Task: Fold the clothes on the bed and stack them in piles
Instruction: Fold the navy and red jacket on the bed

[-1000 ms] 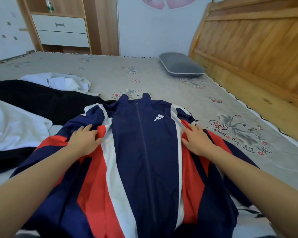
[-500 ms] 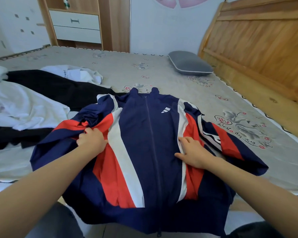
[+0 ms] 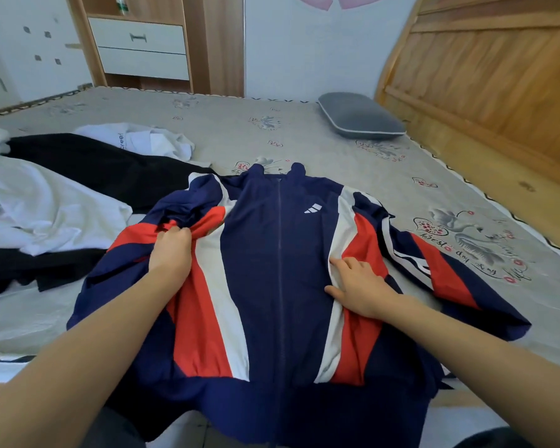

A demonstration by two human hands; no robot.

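A navy, red and white zip jacket (image 3: 272, 270) lies front up on the bed (image 3: 304, 140), its hem hanging over the near edge. My left hand (image 3: 170, 253) grips a bunch of red and navy fabric at the jacket's left sleeve. My right hand (image 3: 358, 287) rests on the white and red stripe on the right side, fingers tucked into a fold there. To the left lie a white garment (image 3: 39, 208), a black garment (image 3: 88, 166) and a second white garment (image 3: 143, 142).
A grey pillow (image 3: 359, 116) lies at the far right by the wooden headboard (image 3: 485, 76). A wooden cabinet with white drawers (image 3: 141, 46) stands beyond the bed. Bare patterned sheet stretches behind and to the right of the jacket.
The jacket has slid toward me, its hem now over the bed's edge. My left hand went from lying flat to gripping bunched sleeve fabric. My right hand moved down the right stripe.
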